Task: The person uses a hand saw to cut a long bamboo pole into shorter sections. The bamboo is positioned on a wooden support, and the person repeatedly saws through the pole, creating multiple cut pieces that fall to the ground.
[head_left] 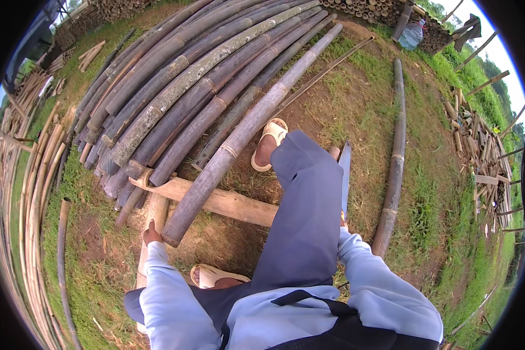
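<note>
**Bamboo Yard, Blade in Hand**

Grass and bare dirt fill the frame. Weathered grey bamboo poles fan from the upper left onto a pale wooden beam. Left hand, lower left, rests at the nearest pole's cut end; its grip is unclear. Right hand, mostly hidden behind the knee, holds a long flat blade at centre.

1. The bamboo poles look dull and weathered, grey-brown with pale blotches, ringed at the nodes.
2. The wooden crossbeam under them is pale, bare timber with a rough, matt face.
3. The blade beside the knee is flat grey metal with a faint sheen.
4. The trousers are matt blue-grey cloth; the sleeves are lighter blue, soft woven fabric.
5. The sandals look like smooth cream rubber or plastic.
6. The ground is crumbly brown soil with patchy grass.
</note>
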`<state>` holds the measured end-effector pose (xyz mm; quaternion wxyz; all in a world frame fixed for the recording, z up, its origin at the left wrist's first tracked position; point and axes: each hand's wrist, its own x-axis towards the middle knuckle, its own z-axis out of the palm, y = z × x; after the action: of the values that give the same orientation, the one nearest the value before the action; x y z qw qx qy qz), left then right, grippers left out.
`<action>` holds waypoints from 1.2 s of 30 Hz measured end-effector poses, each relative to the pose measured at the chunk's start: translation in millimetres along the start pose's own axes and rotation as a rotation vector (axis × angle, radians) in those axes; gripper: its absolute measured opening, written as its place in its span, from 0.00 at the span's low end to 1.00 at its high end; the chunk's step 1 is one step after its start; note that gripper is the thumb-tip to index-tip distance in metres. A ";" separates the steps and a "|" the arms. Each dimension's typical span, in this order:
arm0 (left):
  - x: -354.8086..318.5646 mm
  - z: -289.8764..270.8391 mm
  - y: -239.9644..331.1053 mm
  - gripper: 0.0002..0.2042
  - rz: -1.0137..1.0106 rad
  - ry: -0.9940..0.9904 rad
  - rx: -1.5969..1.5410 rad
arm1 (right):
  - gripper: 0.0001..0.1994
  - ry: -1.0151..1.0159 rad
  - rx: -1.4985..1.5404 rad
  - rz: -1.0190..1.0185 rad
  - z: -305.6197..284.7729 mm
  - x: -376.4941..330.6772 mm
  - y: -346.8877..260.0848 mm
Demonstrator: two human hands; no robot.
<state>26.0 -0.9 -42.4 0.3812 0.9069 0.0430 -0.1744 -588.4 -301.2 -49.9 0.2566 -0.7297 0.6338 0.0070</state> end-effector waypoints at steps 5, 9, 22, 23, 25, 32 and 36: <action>-5.9 13.0 -16.9 0.45 -0.505 -0.448 -0.661 | 0.15 -0.043 0.025 -0.109 -142.7 40.9 -54.8; -30.5 20.5 -3.9 0.42 -0.531 -0.329 -0.660 | 0.17 0.222 0.668 -0.327 -235.6 88.2 -171.2; -165.7 -53.8 70.1 0.34 -0.169 -0.299 -0.996 | 0.58 -0.246 0.941 0.303 -150.5 242.5 -341.8; -183.9 -56.9 75.9 0.34 -0.170 -0.298 -0.983 | 0.59 -0.264 0.994 0.333 -147.4 245.3 -343.0; -216.6 -48.8 83.1 0.31 -0.151 -0.208 -1.009 | 0.62 -0.300 0.984 0.206 -139.2 248.9 -344.9; -278.4 -27.7 90.9 0.19 0.167 0.097 -0.712 | 0.62 -0.104 0.732 0.226 -104.6 267.3 -316.7; -303.7 -32.1 106.6 0.17 0.195 0.106 -0.724 | 0.49 -0.104 0.951 0.207 -98.6 284.1 -303.9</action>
<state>-226.5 -36.8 156.6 0.6891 0.7210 0.0353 -0.0636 -281.5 -581.0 51.5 0.5906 -0.4636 0.6223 -0.2213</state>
